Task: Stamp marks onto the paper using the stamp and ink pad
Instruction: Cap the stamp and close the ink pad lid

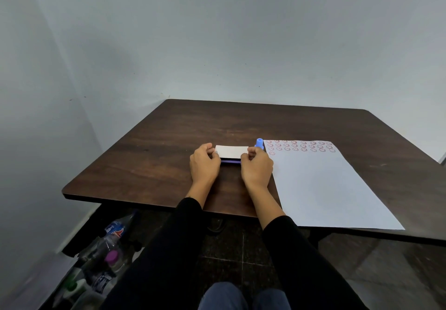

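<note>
The ink pad (231,154) lies flat near the middle of the bench (149,155), a white-topped case with a purple edge showing along its near side. The left hand (204,165) pinches the pad's left end, fingers curled together on it, and the right hand (256,168) grips the right end the same way. Whether the lid is lifting cannot be told.

The stamp (259,143), blue and upright, stands at about 1 o'clock from the pad, just beyond the right hand and touching or nearly touching the paper's far left corner. The paper (323,189) lies at 3 o'clock from the pad, reaching to the bench's near edge and slightly over it. Rows of red smiley marks (300,146) fill its far strip: three full rows and one lone mark starting a fourth at the left.

Both forearms wear black sleeves (289,249). On the floor at 8 o'clock, under the bench's left side, lie plastic bottles (108,252).
</note>
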Tool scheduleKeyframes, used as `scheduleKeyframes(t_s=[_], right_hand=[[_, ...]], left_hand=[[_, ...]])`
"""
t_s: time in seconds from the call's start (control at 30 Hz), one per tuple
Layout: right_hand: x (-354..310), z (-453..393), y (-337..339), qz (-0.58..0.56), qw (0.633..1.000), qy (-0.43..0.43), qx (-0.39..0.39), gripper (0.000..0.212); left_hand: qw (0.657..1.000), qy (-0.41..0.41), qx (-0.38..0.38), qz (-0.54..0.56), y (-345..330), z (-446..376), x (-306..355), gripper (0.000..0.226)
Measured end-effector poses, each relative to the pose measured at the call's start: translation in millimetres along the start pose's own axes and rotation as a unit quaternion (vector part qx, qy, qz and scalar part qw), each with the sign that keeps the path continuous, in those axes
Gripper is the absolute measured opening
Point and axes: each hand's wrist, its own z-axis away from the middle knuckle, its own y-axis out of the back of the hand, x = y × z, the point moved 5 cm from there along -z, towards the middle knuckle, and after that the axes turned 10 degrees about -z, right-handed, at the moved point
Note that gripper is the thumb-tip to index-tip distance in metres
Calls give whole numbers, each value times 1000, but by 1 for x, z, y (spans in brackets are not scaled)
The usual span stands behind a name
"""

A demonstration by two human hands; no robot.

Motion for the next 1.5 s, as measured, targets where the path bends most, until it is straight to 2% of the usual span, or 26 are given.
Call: scheduleKeyframes(t_s=[0.23, 0.6, 0.77, 0.97, 1.13, 1.2, 1.27, 1.33, 1.43, 1.5], right_hand=[[-1, 1, 2, 23, 1000, -4, 2, 21], [-4, 2, 0, 45, 999, -3, -7, 19], [-4, 3, 1, 41, 999, -2, -12, 22], [-4, 6, 0, 28, 999, -17, -32, 36], [-8, 7, 2, 34, 999, -11, -37, 34], [-14, 7, 7, 39, 999, 10, -34, 26], [-20, 1, 19, 65, 997, 42, -30, 18], [-19, -10, 35, 143, 987, 53, -48, 28], [-5, -24, 60, 282, 954, 25, -101, 42], [5, -26, 68, 326, 937, 4, -123, 47]], left_hand=[[1000, -6, -6, -21, 1, 1, 1, 36], [998, -17, -15, -61, -3, -1, 1, 21], [998, -10, -16, -60, -3, 0, 1, 29], [997, -13, -34, -69, -6, 1, 2, 58], [997, -9, -37, -64, -7, 1, 0, 61], [998, -16, -32, -60, -7, 0, 0, 61], [997, -29, -22, -73, -7, -1, 0, 65], [993, -36, -23, -107, -7, -1, 1, 75], [988, -49, -49, -142, -11, -2, 1, 91], [984, -58, -58, -159, -13, -3, 1, 95]])
